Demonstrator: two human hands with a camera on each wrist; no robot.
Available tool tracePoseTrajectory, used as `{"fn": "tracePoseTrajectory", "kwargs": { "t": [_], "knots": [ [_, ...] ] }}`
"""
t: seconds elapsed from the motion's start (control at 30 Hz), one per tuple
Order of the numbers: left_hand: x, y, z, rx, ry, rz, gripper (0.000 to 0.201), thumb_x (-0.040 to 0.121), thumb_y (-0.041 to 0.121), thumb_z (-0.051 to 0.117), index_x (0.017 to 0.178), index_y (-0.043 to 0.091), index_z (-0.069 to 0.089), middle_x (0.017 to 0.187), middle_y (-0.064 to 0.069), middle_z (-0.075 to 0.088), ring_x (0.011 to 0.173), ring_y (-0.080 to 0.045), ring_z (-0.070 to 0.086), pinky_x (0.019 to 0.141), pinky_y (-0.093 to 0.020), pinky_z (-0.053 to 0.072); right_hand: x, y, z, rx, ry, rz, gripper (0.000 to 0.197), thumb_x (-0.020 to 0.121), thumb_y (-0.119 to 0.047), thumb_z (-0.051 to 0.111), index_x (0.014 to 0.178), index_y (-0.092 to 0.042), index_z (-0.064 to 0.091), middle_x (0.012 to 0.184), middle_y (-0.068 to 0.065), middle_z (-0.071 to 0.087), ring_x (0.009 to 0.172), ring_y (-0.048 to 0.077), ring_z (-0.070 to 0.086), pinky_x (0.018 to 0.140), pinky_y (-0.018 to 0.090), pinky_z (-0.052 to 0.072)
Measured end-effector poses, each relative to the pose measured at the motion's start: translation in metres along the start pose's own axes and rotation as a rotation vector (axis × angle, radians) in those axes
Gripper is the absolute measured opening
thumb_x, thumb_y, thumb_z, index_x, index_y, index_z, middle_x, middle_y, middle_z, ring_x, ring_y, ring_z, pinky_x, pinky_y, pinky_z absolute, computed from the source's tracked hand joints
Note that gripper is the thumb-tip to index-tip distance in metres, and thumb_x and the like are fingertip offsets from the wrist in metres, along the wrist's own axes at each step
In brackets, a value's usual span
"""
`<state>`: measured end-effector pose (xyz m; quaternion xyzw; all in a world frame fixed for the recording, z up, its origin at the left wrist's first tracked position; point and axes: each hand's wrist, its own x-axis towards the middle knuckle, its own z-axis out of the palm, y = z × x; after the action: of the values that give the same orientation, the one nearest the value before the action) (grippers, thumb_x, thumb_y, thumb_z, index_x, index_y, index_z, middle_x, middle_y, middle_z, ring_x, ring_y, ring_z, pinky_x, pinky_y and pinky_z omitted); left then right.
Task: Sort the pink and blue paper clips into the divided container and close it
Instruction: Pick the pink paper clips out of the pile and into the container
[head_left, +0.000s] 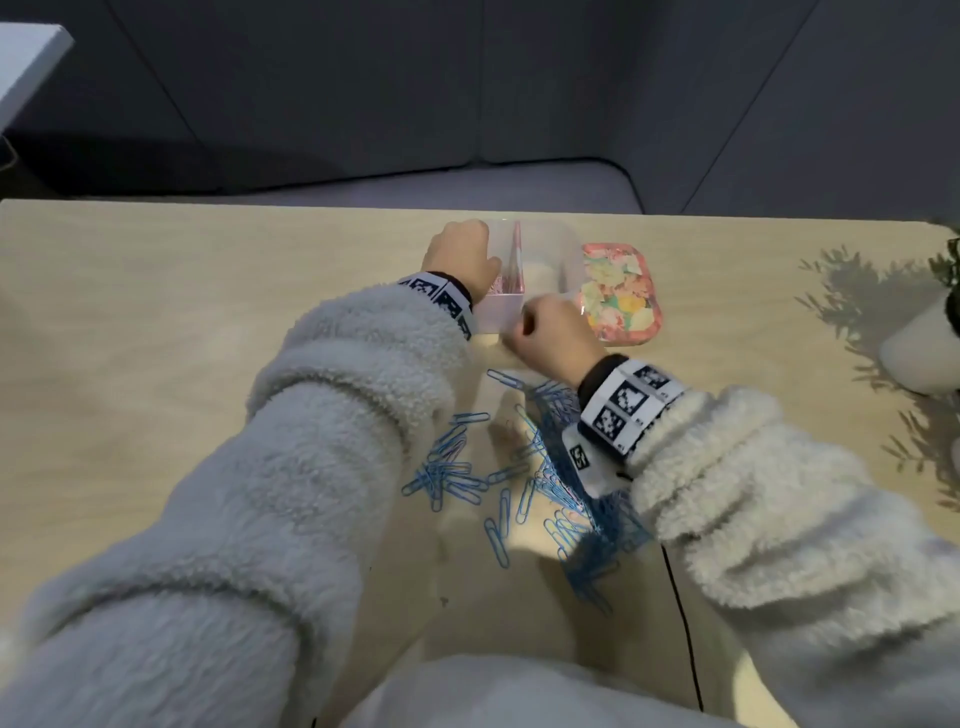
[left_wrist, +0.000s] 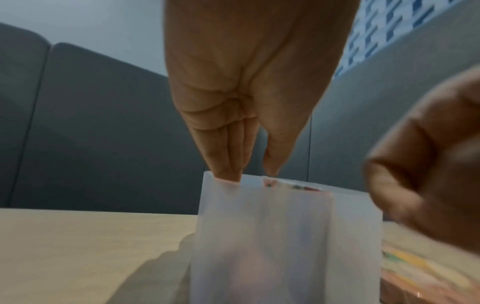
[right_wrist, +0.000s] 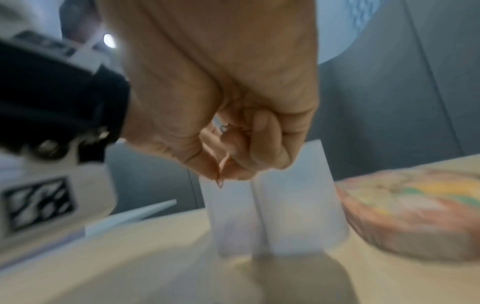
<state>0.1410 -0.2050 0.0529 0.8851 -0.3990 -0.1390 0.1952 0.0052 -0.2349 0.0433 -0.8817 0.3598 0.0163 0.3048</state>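
A translucent divided container (head_left: 569, 260) stands open at the table's far middle, with pink paper clips (head_left: 508, 283) in its left compartment. My left hand (head_left: 467, 249) pinches the container's left wall at the rim, as the left wrist view shows at hand (left_wrist: 249, 172) and container (left_wrist: 285, 236). My right hand (head_left: 540, 332) hovers at the container's near edge with its fingers curled. In the right wrist view that hand (right_wrist: 228, 174) pinches a pink paper clip (right_wrist: 221, 182) above the container (right_wrist: 298, 205). Several blue paper clips (head_left: 457, 473) lie scattered on the table under my right wrist.
The floral pink lid (head_left: 621, 293) lies flat just right of the container, also seen as lid (right_wrist: 415, 216). A plant in a white pot (head_left: 919, 353) stands at the right table edge. A black cable (head_left: 680, 613) runs along the near right. A grey sofa lies beyond the far edge.
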Motion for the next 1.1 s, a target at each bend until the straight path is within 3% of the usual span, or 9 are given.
{"fn": "tracePoseTrajectory", "kwargs": {
  "t": [0.13, 0.23, 0.33, 0.43, 0.57, 0.67, 0.73, 0.87, 1.1],
  "knots": [
    [-0.016, -0.011, -0.014, -0.256, 0.128, 0.022, 0.029, 0.088, 0.010, 0.047, 0.113, 0.008, 0.062, 0.114, -0.009, 0.067, 0.106, -0.027, 0.061, 0.095, -0.031, 0.047, 0.024, -0.021, -0.023, 0.095, 0.205, -0.122, 0.008, 0.081, -0.012, 0.050, 0.073, -0.010, 0.051, 0.079, 0.015, 0.060, 0.078, 0.031, 0.055, 0.069, 0.036, 0.044],
    [-0.048, -0.028, -0.012, -0.318, 0.160, 0.032, 0.026, 0.084, 0.003, 0.046, 0.098, 0.005, 0.067, 0.103, -0.011, 0.070, 0.095, -0.028, 0.062, 0.085, -0.030, 0.048, 0.041, -0.035, -0.021, 0.078, 0.197, -0.186, 0.013, 0.081, -0.007, 0.047, 0.085, -0.003, 0.059, 0.085, 0.014, 0.064, 0.087, 0.033, 0.058, 0.076, 0.036, 0.045],
    [-0.092, -0.053, 0.006, -0.210, 0.003, 0.018, 0.019, 0.086, 0.007, 0.051, 0.095, 0.007, 0.068, 0.101, -0.011, 0.070, 0.090, -0.028, 0.063, 0.082, -0.033, 0.048, 0.052, -0.040, -0.011, 0.016, 0.094, -0.205, 0.014, 0.084, -0.005, 0.048, 0.092, -0.004, 0.060, 0.098, 0.015, 0.066, 0.097, 0.032, 0.058, 0.082, 0.034, 0.044],
    [-0.127, -0.077, 0.027, -0.112, -0.171, -0.024, 0.015, 0.084, 0.015, 0.057, 0.096, 0.013, 0.065, 0.099, -0.007, 0.068, 0.090, -0.025, 0.062, 0.077, -0.029, 0.045, 0.052, -0.038, -0.005, -0.059, 0.064, -0.239, 0.025, 0.089, -0.009, 0.048, 0.112, -0.003, 0.059, 0.117, 0.015, 0.063, 0.112, 0.031, 0.055, 0.098, 0.034, 0.036],
    [-0.152, -0.095, 0.044, -0.059, -0.240, -0.065, 0.021, 0.081, 0.029, 0.065, 0.096, 0.015, 0.062, 0.097, -0.005, 0.064, 0.086, -0.023, 0.059, 0.073, -0.029, 0.042, 0.015, -0.020, 0.003, -0.034, 0.110, -0.328, 0.023, 0.083, -0.004, 0.049, 0.097, -0.006, 0.067, 0.105, 0.013, 0.067, 0.109, 0.031, 0.055, 0.092, 0.034, 0.043],
    [-0.157, -0.101, 0.046, -0.067, -0.217, -0.084, 0.020, 0.081, 0.029, 0.066, 0.095, 0.015, 0.062, 0.096, -0.005, 0.062, 0.084, -0.020, 0.055, 0.072, -0.028, 0.041, -0.023, 0.003, 0.018, -0.197, 0.077, -0.432, 0.016, 0.082, -0.005, 0.058, 0.090, -0.008, 0.070, 0.096, 0.007, 0.067, 0.115, 0.029, 0.046, 0.096, 0.033, 0.041],
    [-0.155, -0.102, 0.045, -0.068, -0.186, -0.101, 0.017, 0.083, 0.025, 0.064, 0.095, 0.014, 0.062, 0.096, -0.007, 0.063, 0.089, -0.025, 0.058, 0.074, -0.030, 0.043, -0.031, 0.013, 0.022, -0.197, 0.093, -0.484, 0.017, 0.080, 0.001, 0.058, 0.090, -0.002, 0.070, 0.094, 0.012, 0.068, 0.108, 0.033, 0.050, 0.091, 0.029, 0.036],
    [-0.156, -0.098, 0.043, -0.011, -0.087, -0.080, 0.016, 0.086, 0.023, 0.057, 0.097, 0.013, 0.062, 0.098, -0.010, 0.060, 0.095, -0.029, 0.055, 0.081, -0.038, 0.046, -0.013, 0.011, 0.015, -0.157, 0.113, -0.477, 0.026, 0.079, 0.008, 0.052, 0.095, 0.002, 0.070, 0.097, 0.021, 0.069, 0.103, 0.035, 0.053, 0.083, 0.028, 0.035],
    [-0.164, -0.082, 0.052, 0.126, -0.115, 0.021, 0.017, 0.089, 0.021, 0.052, 0.102, 0.012, 0.059, 0.102, -0.010, 0.058, 0.096, -0.031, 0.055, 0.075, -0.039, 0.044, 0.012, -0.008, 0.017, -0.182, 0.089, -0.389, 0.031, 0.086, 0.002, 0.047, 0.110, 0.000, 0.066, 0.113, 0.019, 0.066, 0.116, 0.033, 0.048, 0.099, 0.035, 0.038]
  ]
}}
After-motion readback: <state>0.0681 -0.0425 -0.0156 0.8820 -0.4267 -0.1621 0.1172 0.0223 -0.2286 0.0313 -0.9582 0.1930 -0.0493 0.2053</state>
